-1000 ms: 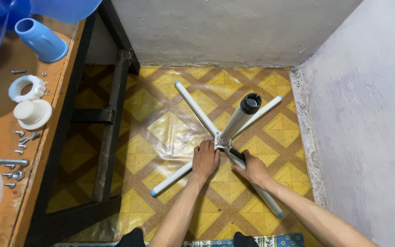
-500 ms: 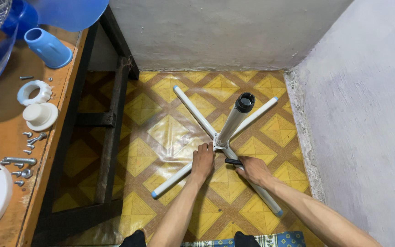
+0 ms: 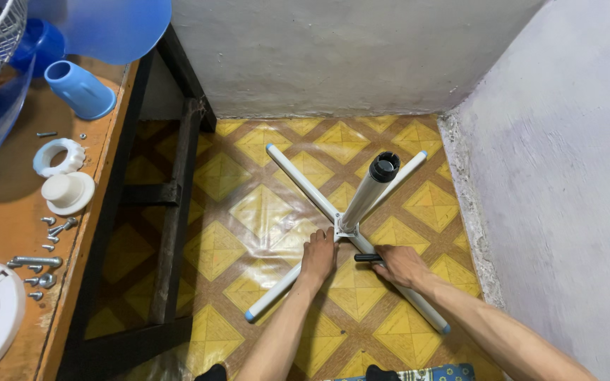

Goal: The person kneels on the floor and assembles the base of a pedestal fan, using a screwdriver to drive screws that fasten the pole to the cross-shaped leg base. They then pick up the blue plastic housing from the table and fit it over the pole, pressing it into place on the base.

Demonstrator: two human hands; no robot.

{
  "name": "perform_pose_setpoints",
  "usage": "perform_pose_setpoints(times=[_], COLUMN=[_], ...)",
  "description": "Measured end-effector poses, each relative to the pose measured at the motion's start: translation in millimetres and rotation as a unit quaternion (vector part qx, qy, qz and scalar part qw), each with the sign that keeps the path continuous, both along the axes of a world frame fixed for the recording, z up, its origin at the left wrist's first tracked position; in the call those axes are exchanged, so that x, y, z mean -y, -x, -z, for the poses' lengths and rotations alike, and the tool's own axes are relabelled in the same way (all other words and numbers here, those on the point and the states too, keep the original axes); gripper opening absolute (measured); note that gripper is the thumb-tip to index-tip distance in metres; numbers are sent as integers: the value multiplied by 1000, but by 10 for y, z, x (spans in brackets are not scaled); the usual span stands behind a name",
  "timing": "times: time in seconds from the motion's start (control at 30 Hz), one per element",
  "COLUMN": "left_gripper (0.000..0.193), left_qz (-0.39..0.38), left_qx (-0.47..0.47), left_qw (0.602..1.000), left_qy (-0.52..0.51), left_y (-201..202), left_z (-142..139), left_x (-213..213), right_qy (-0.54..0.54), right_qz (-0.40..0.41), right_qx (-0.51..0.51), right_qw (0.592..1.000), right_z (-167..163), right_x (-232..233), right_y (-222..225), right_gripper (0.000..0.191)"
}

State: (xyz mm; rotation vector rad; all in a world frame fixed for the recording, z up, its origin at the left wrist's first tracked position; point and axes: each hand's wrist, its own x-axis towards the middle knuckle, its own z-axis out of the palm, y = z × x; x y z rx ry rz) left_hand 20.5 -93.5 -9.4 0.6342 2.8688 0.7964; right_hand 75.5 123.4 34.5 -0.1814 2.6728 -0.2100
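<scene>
Head view: cross-shaped fan base (image 3: pixel 298 185) sits unmoved on the floor. Left hand (image 3: pixel 317 257) presses flat, fingers together; right hand (image 3: pixel 400 265), shifted slightly, grips a black-handled tool (image 3: pixel 368 258).

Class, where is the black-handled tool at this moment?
In the head view, the black-handled tool lies low and right of centre, held in the right hand against the white cross-shaped base, just below the upright pole.
</scene>
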Motion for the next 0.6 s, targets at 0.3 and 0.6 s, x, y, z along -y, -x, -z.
perform_pose_setpoints(times=[0.3,0.6], left_gripper=[47,52], left_qz=[-46,-67], left_qx=[103,108], left_qw=[989,982], left_qy=[-100,-137], left_y=[73,-95], left_z=[-23,55], left_x=[-267,-390], right_qy=[-35,-121], right_qz=[-11,-33], right_qx=[-47,-99], right_qw=[998,987], right_z=[-221,-373], right_x=[-232,-340], right_y=[242,602], right_gripper=[29,33])
